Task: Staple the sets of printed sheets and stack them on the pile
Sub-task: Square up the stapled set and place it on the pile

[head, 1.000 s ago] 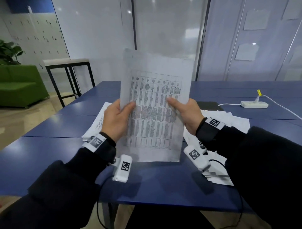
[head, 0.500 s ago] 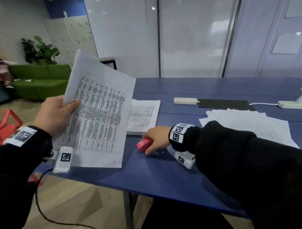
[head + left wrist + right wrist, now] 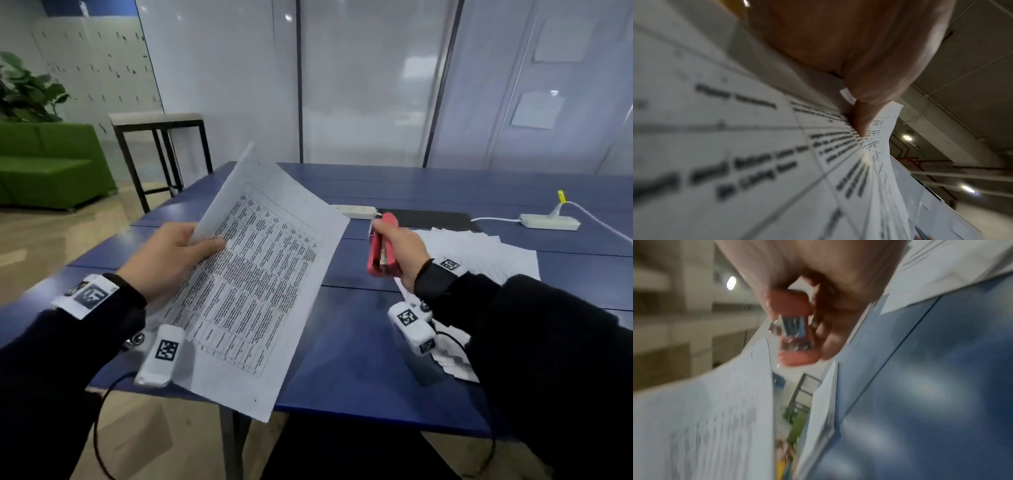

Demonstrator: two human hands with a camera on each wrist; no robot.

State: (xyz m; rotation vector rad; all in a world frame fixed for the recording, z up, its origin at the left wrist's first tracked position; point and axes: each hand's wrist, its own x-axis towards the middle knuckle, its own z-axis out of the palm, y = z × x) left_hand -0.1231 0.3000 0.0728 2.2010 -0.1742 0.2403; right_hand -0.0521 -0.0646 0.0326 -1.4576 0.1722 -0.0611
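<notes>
Above the near edge of the blue table (image 3: 359,359) we hold the set of printed sheets (image 3: 253,284) in our left hand (image 3: 164,260), thumb pinched on the printed face, fingers behind; the set tilts up and away from us, its upper corner rising in front of the glass wall. Our right hand (image 3: 400,253) is wrapped round the red stapler (image 3: 380,246), lifted clear of the table and just beside the right edge of the sheets, not touching them. From the right wrist we see the stapler's (image 3: 795,327) metal mouth facing the paper's edge (image 3: 748,394), with a gap between them; we cannot tell how wide the mouth stands, since that view is blurred. From the left wrist the thumb (image 3: 861,116) presses the table of text.

Behind the right hand lies a fanned spread of loose white sheets (image 3: 479,253), partly hidden by our right sleeve. Farther back sit a white power strip (image 3: 352,210), a dark mat (image 3: 431,219) and a second power strip (image 3: 549,222) with a white cable. Off to the left stand a high stool-table (image 3: 157,137), a green sofa (image 3: 48,164) and a plant (image 3: 27,92).
</notes>
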